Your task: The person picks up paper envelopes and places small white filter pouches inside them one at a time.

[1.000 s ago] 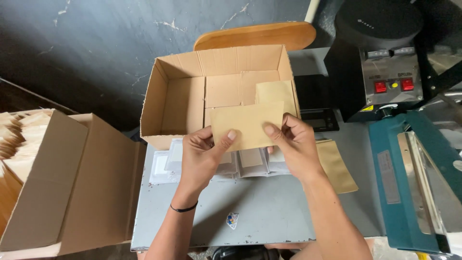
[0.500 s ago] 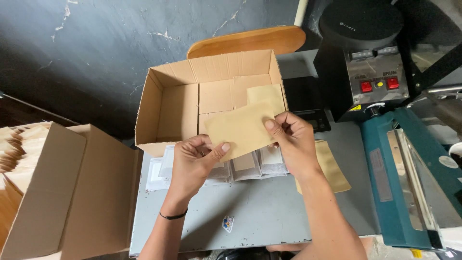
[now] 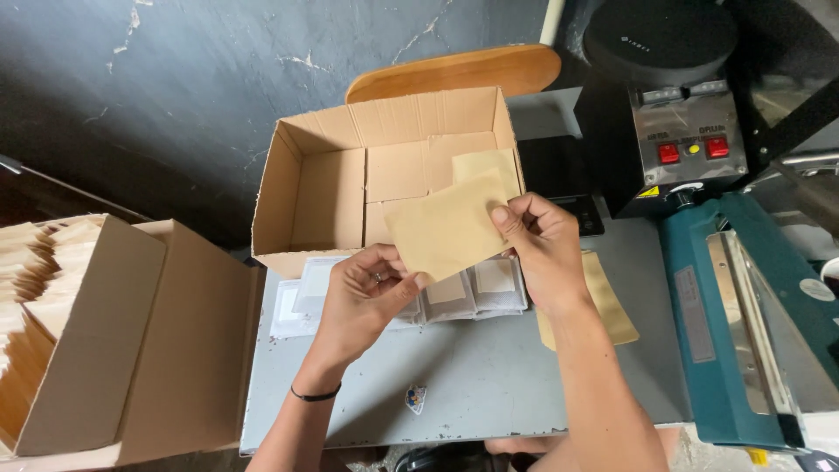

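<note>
Dark scuffed wall behind, grey metal desk (image 3: 489,385) in front, head view. Both hands up over desk's far edge w/ one flat brown paper pouch (image 3: 446,229) between them, tilted, raised just in front of open cardboard box (image 3: 328,188). Right hand (image 3: 542,249) pinches pouch's right edge, thumb on front, fingers curled behind. Left hand (image 3: 367,301) has lower left corner, thumb and fingers closed on it; ring on one finger, black band on wrist. Pouch clear of desk, not touching box as far as can tell.

Under hands: row of small clear sachets (image 3: 472,293) w/ white contents, lying along far edge of desk, touching box's near wall. Box interior lined w/ more brown pouches standing at back. Another brown pouch (image 3: 607,301) flat on desk, right of right forearm. Small sticker (image 3: 416,398) near desk's near edge.

Right edge: teal heat sealer (image 3: 743,323); behind it a black machine (image 3: 677,114) w/ red buttons. Left, off desk: second cardboard box (image 3: 96,336) packed w/ brown pouches. Wooden chair back (image 3: 454,74) past the open box.
</note>
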